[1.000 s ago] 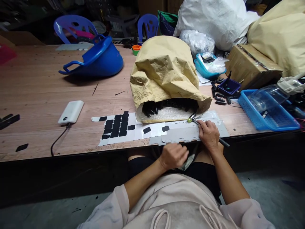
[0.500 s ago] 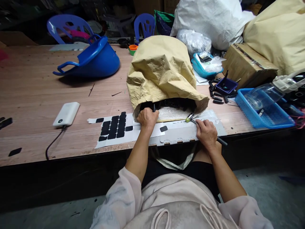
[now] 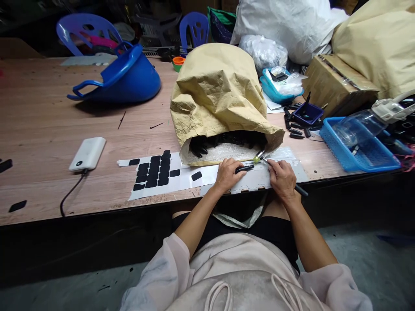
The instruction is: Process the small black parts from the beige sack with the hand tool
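My left hand [image 3: 227,174] is closed on a slim black pen-like piece [image 3: 244,168], held low over the white board [image 3: 248,183] at the table's front edge. Its tip points right, toward a small hammer [image 3: 258,157] with a metal head and a yellow-green face. The hammer's dark handle passes through my closed right hand [image 3: 282,179] and sticks out behind it. Just beyond both hands lies a tan sack [image 3: 223,90], its mouth facing me. Several black pieces [image 3: 198,147] show inside the opening; the deeper contents are hidden in shadow.
Black stickers [image 3: 154,170] lie on a white sheet at left, near a white power bank [image 3: 87,153] with a cable. A blue tub [image 3: 129,80] lies tilted behind. To the right are a blue basket [image 3: 363,147], a purple tray [image 3: 308,113] and a cardboard box [image 3: 340,84].
My left hand has come out of the sack's mouth and moved right with the black piece, near the hammer head. My right hand stays on the hammer in nearly the same place.
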